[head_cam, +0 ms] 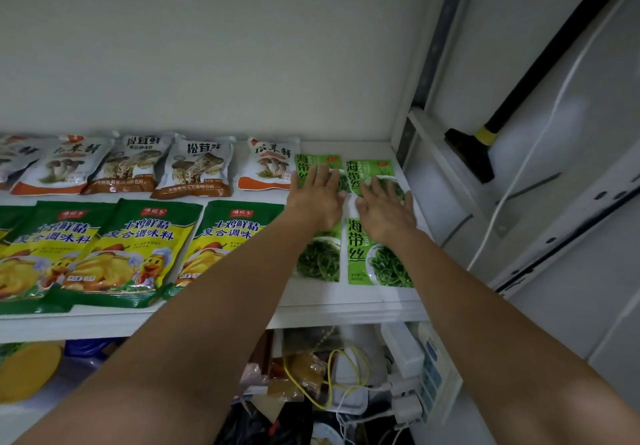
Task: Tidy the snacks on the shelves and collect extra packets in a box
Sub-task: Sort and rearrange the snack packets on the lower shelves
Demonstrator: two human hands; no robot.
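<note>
Below the shelf [329,306] sit tangled cables [329,379] and a power strip [431,372]. On it, chicken seasoning packets [128,250] lie left of green kelp packets [360,254], where left hand [317,198] and right hand [386,212] press flat, each grip spread apart. Matsutake packets [197,167] line the back.

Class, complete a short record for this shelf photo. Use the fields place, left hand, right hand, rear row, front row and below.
place: white shelf stocked with packets
left hand: left hand, fingers straight, flat on the rear-left seaweed packet
right hand: right hand, fingers straight, flat on the rear-right seaweed packet
rear row: mushroom packets, then seaweed at the right end
front row: chicken seasoning packets, then two front seaweed packets
below: power strip and cables
</note>
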